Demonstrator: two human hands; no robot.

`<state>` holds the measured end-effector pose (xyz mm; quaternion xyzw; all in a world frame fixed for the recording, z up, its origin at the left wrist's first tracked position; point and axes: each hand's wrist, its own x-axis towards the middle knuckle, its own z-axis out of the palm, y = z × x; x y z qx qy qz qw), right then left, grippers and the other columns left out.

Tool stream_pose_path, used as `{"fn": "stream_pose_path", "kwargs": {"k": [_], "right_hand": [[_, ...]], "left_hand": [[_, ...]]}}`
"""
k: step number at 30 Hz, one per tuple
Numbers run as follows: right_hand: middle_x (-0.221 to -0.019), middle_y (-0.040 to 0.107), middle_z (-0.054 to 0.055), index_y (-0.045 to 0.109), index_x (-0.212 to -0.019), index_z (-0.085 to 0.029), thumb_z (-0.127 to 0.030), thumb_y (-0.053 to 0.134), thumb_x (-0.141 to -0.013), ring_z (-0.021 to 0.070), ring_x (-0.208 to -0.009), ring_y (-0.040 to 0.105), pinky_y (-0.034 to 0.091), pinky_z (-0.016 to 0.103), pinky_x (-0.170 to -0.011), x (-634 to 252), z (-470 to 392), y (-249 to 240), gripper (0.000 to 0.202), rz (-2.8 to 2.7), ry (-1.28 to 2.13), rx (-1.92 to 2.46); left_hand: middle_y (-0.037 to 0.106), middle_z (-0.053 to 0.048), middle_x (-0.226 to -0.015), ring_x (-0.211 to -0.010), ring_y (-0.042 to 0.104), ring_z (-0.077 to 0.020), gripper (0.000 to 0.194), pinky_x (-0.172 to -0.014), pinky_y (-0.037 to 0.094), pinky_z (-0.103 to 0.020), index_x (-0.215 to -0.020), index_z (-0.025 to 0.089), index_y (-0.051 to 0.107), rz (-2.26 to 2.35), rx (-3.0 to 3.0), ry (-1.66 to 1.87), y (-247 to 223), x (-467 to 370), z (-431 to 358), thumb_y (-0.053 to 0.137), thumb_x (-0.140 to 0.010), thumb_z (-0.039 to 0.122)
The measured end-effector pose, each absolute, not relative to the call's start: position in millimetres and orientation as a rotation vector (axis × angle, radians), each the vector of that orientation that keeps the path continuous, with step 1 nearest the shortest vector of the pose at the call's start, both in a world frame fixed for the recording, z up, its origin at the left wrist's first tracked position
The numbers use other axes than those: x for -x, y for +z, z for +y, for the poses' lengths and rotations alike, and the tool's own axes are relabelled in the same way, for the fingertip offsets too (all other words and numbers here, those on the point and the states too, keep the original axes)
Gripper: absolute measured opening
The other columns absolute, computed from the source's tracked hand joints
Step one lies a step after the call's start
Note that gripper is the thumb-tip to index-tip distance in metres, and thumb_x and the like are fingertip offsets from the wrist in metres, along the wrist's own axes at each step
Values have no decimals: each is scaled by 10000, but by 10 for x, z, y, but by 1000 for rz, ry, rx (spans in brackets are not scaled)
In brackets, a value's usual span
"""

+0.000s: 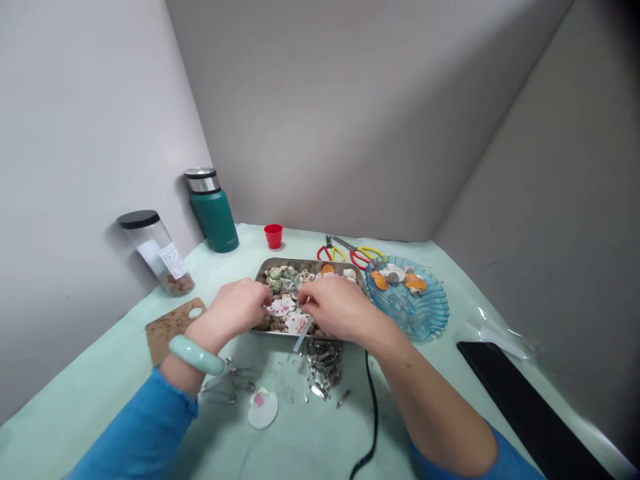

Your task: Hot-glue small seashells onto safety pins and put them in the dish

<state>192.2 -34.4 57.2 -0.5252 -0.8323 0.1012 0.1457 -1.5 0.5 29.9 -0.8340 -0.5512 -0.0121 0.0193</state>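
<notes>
A metal tray heaped with seashells lies in front of me. My left hand reaches over its left end, fingers curled together among the shells. Bent over the tray's middle is my right hand, its thumb and fingertips pinched close together. Anything between either hand's fingertips is hidden or too small to name. White shells with pink spots lie between the hands. Below my right hand, a translucent strip slants across the tray's front rim.
Metal clasps are piled before the tray; a white shell and safety pins lie nearby. A blue glass plate, scissors, red cup, green bottle, jar, brown board and black cord surround it.
</notes>
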Motion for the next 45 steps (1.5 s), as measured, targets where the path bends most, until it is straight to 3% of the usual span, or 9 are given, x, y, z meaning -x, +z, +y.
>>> {"fn": "stream_pose_path", "kwargs": {"k": [3, 9, 15, 28, 31, 33, 39, 45], "right_hand": [[-773, 679, 79, 676, -784, -201, -186, 517, -771, 221, -748, 609, 377, 290, -592, -1814, -314, 455, 160, -2433, 186, 1602], [-981, 627, 98, 624, -1002, -188, -300, 502, -835, 224, -866, 598, 405, 311, -703, -1827, -272, 438, 235, -2275, 147, 1580], [-814, 657, 58, 654, -864, -215, -309, 491, -855, 202, -776, 600, 380, 306, -678, -1965, -280, 607, 189, -2249, 179, 1578], [-727, 674, 47, 651, -773, -202, -311, 507, -846, 182, -683, 590, 335, 280, -594, -1942, -359, 675, 194, -2250, 130, 1602], [-747, 679, 51, 662, -804, -207, -310, 507, -847, 186, -709, 599, 344, 281, -609, -1949, -355, 679, 191, -2233, 138, 1593], [-752, 680, 54, 666, -805, -206, -299, 511, -845, 189, -718, 602, 352, 282, -618, -1954, -346, 668, 185, -2225, 150, 1599], [-861, 673, 27, 636, -953, -224, -206, 563, -806, 161, -773, 593, 381, 259, -672, -1913, -278, 527, 164, -2236, 251, 1382], [-869, 650, -3, 580, -963, -217, -133, 561, -792, 127, -783, 575, 386, 232, -685, -1871, -251, 471, 191, -2133, 372, 1219]], "left_hand": [[667, -80, -725, -714, 608, -244, 162, -648, 410, -334, -749, 247, 696, -1677, 2564, -47, 186, -85, 60, 553, -673, 236], [668, -101, -766, -815, 574, -262, 261, -729, 390, -369, -841, 221, 681, -1712, 2457, -263, 142, -19, 142, 427, -805, 264], [663, -60, -765, -841, 494, -247, 218, -754, 356, -367, -678, 258, 708, -1639, 2681, -280, 106, 191, 194, 503, -724, 198], [625, -88, -816, -896, 467, -278, 193, -883, 250, -501, -751, 277, 722, -1631, 2539, -249, -66, 67, 159, 561, -694, 188], [647, -61, -867, -933, 473, -276, 176, -933, 204, -539, -770, 289, 713, -1651, 2529, -373, 18, 96, 145, 568, -716, 207], [654, -50, -935, -973, 469, -272, 173, -941, 240, -510, -806, 283, 709, -1640, 2545, -547, 105, 100, 126, 575, -724, 212], [669, -41, -929, -879, 558, -195, 178, -805, 420, -321, -891, 215, 689, -1717, 3126, -1200, 277, -17, 11, 585, -762, 279], [598, 3, -640, -612, 497, -125, 231, -590, 388, -245, -756, 168, 666, -2001, 3349, -1534, 316, -72, -77, 537, -807, 353]]}}
